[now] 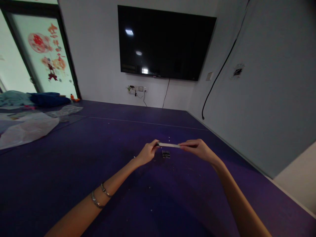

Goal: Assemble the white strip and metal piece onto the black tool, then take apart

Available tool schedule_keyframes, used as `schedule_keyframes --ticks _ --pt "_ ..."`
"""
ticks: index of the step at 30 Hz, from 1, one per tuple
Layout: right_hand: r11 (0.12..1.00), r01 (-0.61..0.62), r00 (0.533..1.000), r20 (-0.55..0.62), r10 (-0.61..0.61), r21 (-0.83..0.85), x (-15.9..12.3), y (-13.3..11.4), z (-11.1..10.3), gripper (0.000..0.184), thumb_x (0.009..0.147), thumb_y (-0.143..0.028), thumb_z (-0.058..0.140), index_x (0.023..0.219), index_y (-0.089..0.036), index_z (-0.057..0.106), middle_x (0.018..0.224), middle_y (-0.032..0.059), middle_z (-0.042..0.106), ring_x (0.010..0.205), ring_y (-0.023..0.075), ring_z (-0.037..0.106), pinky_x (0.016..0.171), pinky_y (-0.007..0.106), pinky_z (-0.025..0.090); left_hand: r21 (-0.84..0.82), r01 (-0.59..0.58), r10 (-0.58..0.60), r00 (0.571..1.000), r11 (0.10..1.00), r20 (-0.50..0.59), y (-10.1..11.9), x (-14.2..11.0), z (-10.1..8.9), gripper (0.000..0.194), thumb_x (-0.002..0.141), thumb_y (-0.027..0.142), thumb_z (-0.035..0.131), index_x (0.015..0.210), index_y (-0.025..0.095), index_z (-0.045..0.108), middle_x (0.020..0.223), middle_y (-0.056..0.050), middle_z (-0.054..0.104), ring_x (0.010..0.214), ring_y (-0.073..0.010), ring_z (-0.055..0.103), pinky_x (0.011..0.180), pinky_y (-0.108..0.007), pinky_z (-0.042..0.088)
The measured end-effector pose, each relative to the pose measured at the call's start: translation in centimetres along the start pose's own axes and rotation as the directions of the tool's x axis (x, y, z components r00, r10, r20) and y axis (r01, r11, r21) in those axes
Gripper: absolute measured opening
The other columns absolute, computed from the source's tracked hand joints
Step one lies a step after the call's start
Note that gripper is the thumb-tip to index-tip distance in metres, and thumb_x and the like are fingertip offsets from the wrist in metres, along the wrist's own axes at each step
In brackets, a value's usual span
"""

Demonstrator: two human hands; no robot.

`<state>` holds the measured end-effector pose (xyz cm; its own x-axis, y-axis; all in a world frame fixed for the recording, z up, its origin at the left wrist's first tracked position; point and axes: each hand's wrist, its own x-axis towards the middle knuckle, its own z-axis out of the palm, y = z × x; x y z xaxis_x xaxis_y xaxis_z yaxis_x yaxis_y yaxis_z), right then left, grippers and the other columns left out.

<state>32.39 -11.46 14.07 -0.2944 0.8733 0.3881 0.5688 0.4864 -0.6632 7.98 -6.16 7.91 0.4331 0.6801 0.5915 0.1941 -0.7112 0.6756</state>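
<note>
A thin, pale, flat strip [169,145] is stretched between my two hands, slightly above the purple surface. My left hand [148,152] pinches its left end, where a small dark piece shows at the fingertips. On the other side, my right hand [197,148] grips the right end between thumb and fingers. Just below the strip lies a small dark block with light markings [166,154], apart from both hands; its kind is too small to make out. Two bracelets [96,199] circle my left wrist.
The purple floor [111,184] carries scattered white specks. Clear plastic sheeting [32,130] and blue cloth [49,99] lie at the left. A television [165,42] hangs on the far wall above sockets [137,89]. A black cable [219,70] dangles along the right wall.
</note>
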Motion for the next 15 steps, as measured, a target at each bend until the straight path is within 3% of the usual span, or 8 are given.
schedule_keyframes --ticks 11,15 --pt "1.0 -0.015 1.0 -0.022 0.016 0.012 -0.1 0.1 -0.43 0.027 0.075 -0.039 0.06 0.09 -0.021 0.072 0.084 0.005 0.07 0.077 0.0188 0.062 0.067 0.028 0.046 0.103 -0.03 0.024 0.998 0.994 0.051 -0.17 -0.01 -0.04 0.019 0.089 0.022 0.039 0.093 0.016 0.057 0.082 -0.003 0.063 0.069 -0.0118 0.056 0.067 -0.023 0.039" --pt "1.0 -0.026 0.999 0.028 0.026 0.013 -0.1 0.29 -0.63 0.026 0.074 -0.039 0.06 0.09 -0.022 0.073 0.085 0.005 0.071 0.079 0.0199 0.063 0.069 0.029 0.046 0.106 -0.026 0.02 0.998 0.994 0.054 -0.22 -0.04 -0.03 0.019 0.089 0.023 0.039 0.093 0.016 0.057 0.079 -0.002 0.063 0.067 -0.012 0.056 0.066 -0.023 0.039"
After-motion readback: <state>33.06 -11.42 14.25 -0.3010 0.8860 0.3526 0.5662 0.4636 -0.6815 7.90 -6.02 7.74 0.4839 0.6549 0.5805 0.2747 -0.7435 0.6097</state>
